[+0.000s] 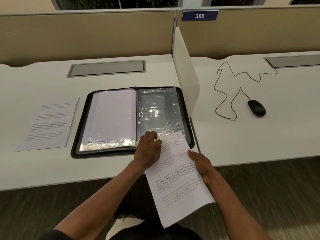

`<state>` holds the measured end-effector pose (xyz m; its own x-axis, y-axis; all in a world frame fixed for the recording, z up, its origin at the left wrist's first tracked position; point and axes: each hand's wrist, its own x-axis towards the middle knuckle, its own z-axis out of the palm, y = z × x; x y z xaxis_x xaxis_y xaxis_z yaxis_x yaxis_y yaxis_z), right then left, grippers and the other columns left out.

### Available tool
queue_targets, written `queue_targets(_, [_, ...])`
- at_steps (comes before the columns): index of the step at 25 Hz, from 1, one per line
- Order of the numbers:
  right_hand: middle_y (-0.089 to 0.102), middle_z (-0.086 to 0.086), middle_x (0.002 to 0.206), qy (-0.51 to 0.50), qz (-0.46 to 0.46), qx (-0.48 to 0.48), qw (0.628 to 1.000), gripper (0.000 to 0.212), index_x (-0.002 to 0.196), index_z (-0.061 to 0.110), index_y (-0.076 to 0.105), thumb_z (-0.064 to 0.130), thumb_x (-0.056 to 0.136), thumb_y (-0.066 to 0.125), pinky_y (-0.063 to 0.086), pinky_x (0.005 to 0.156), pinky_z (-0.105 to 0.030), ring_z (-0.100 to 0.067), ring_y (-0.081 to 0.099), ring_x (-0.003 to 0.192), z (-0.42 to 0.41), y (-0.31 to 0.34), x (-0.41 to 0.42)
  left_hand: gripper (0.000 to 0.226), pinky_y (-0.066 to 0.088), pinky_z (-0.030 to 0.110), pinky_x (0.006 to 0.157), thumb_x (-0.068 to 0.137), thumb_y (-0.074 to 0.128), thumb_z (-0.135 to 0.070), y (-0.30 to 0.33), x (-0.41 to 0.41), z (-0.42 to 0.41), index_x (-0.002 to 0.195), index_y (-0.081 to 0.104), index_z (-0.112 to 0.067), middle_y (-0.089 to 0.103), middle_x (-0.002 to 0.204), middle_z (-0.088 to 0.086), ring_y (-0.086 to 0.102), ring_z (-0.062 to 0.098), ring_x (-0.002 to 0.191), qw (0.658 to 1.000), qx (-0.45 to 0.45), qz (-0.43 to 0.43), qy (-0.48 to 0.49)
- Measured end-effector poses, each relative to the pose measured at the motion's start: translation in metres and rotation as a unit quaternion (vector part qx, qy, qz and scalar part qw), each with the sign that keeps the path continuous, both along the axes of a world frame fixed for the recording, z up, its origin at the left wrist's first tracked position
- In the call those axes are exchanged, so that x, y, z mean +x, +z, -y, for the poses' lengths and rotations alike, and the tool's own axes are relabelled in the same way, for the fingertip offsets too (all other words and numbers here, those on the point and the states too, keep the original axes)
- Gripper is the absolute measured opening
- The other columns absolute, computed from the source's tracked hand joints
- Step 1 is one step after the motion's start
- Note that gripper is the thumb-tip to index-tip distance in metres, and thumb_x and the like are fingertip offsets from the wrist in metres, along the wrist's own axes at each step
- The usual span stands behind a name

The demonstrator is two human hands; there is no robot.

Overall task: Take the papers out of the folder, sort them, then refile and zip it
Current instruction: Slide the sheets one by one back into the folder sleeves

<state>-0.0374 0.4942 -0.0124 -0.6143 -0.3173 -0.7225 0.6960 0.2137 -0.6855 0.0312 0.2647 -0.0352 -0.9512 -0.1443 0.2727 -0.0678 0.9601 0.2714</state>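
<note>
A black zip folder [79,132] lies open on the white desk, with clear plastic sleeves on both sides. The left sleeve [112,116] holds white papers; the right sleeve [159,110] looks see-through and shiny. My right hand [202,166] grips the right edge of a printed sheet [180,184] whose top corner lies over the folder's lower right corner. My left hand [149,149] rests at the bottom of the right sleeve, fingers pinching at the sheet's upper left edge. Another printed sheet [50,123] lies flat on the desk left of the folder.
A white divider panel [185,73] stands just right of the folder. Beyond it, a black mouse [256,107] with a looping cable [223,94] sits on the neighbouring desk. A grey cable hatch [107,68] lies behind the folder. The desk's front edge [52,185] runs near my arms.
</note>
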Motion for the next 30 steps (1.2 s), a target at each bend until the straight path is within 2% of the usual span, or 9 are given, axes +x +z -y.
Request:
queue_targets(3, [0.078, -0.010, 0.097, 0.006, -0.009, 0.015, 1.000, 0.027, 0.108, 0.011, 0.071, 0.033, 0.101, 0.058, 0.060, 0.071, -0.035, -0.028, 0.075, 0.088, -0.004, 0.003, 0.000, 0.031, 0.046, 0.037, 0.077, 0.090, 0.061, -0.041, -0.006, 0.032, -0.021, 0.103, 0.074, -0.016, 0.055, 0.095, 0.000, 0.050, 0.021, 0.090, 0.996, 0.032, 0.018, 0.081])
queue_targets(6, [0.077, -0.007, 0.095, 0.075, -0.106, 0.092, 0.987, 0.028, 0.102, 0.013, 0.072, 0.038, 0.100, 0.058, 0.056, 0.067, -0.027, -0.019, 0.073, 0.080, -0.005, 0.003, 0.001, 0.057, 0.044, 0.042, 0.098, 0.093, 0.048, -0.058, -0.018, 0.057, -0.038, 0.132, 0.060, -0.018, 0.054, 0.125, 0.002, 0.048, 0.023, 0.118, 0.991, 0.047, 0.074, 0.100])
queue_targets(9, [0.069, 0.004, 0.094, 0.170, -0.328, 0.264, 0.891, 0.028, 0.105, 0.019, 0.064, 0.046, 0.096, 0.061, 0.042, 0.062, -0.019, -0.011, 0.062, 0.077, -0.009, -0.001, 0.000, 0.062, 0.036, 0.048, 0.110, 0.094, 0.043, -0.060, -0.021, 0.060, -0.042, 0.140, 0.052, -0.019, 0.045, 0.143, 0.004, 0.037, 0.024, 0.134, 0.988, 0.058, 0.092, 0.109])
queue_targets(11, [0.062, 0.007, 0.094, 0.182, -0.408, 0.322, 0.834, 0.033, 0.116, 0.023, 0.057, 0.047, 0.094, 0.064, 0.040, 0.062, -0.018, -0.010, 0.058, 0.077, -0.010, -0.001, 0.004, 0.064, 0.031, 0.049, 0.114, 0.095, 0.042, -0.060, -0.021, 0.059, -0.041, 0.144, 0.048, -0.020, 0.041, 0.148, 0.004, 0.032, 0.025, 0.139, 0.987, 0.062, 0.105, 0.106])
queue_targets(16, [0.061, -0.009, 0.126, 0.192, -0.638, 0.270, 0.695, 0.040, 0.127, 0.015, 0.060, 0.029, 0.091, 0.069, 0.055, 0.093, -0.040, -0.025, 0.058, 0.116, 0.010, -0.021, 0.026, 0.065, 0.025, 0.048, 0.115, 0.096, 0.042, -0.060, -0.022, 0.057, -0.035, 0.147, 0.045, -0.021, 0.039, 0.152, 0.005, 0.029, 0.025, 0.142, 0.987, 0.055, 0.113, 0.096])
queue_targets(19, [0.053, -0.013, 0.143, 0.278, -0.702, 0.261, 0.601, 0.042, 0.132, 0.012, 0.060, 0.026, 0.093, 0.065, 0.041, 0.113, -0.050, -0.031, 0.043, 0.140, 0.035, -0.028, 0.035, 0.063, 0.027, 0.045, 0.114, 0.095, 0.043, -0.060, -0.021, 0.055, -0.029, 0.145, 0.047, -0.021, 0.039, 0.153, 0.005, 0.032, 0.025, 0.140, 0.988, 0.063, 0.110, 0.092])
queue_targets(25, [0.037, -0.014, 0.159, 0.366, -0.646, 0.290, 0.604, 0.052, 0.150, 0.014, 0.043, 0.034, 0.103, 0.040, 0.026, 0.120, -0.051, -0.031, 0.027, 0.150, 0.058, -0.044, 0.019, 0.066, 0.024, 0.046, 0.116, 0.095, 0.034, -0.059, -0.016, 0.054, -0.020, 0.146, 0.047, -0.019, 0.039, 0.155, 0.006, 0.027, 0.027, 0.144, 0.989, 0.049, 0.118, 0.069])
queue_targets(27, [0.028, -0.011, 0.163, 0.387, -0.614, 0.298, 0.619, 0.056, 0.155, 0.017, 0.034, 0.040, 0.104, 0.028, 0.027, 0.121, -0.053, -0.029, 0.020, 0.152, 0.059, -0.047, 0.016, 0.066, 0.023, 0.047, 0.116, 0.094, 0.035, -0.057, -0.015, 0.055, -0.016, 0.145, 0.049, -0.017, 0.045, 0.152, 0.005, 0.028, 0.027, 0.145, 0.991, 0.050, 0.098, 0.073])
queue_targets(30, [0.031, -0.005, 0.163, 0.387, -0.607, 0.330, 0.610, 0.058, 0.155, 0.022, 0.033, 0.046, 0.103, 0.029, 0.035, 0.115, -0.056, -0.030, 0.028, 0.150, 0.057, -0.052, 0.021, 0.070, 0.022, 0.043, 0.115, 0.093, 0.030, -0.058, -0.012, 0.058, -0.013, 0.148, 0.043, -0.017, 0.045, 0.152, 0.001, 0.030, 0.024, 0.142, 0.989, 0.078, 0.099, 0.082])
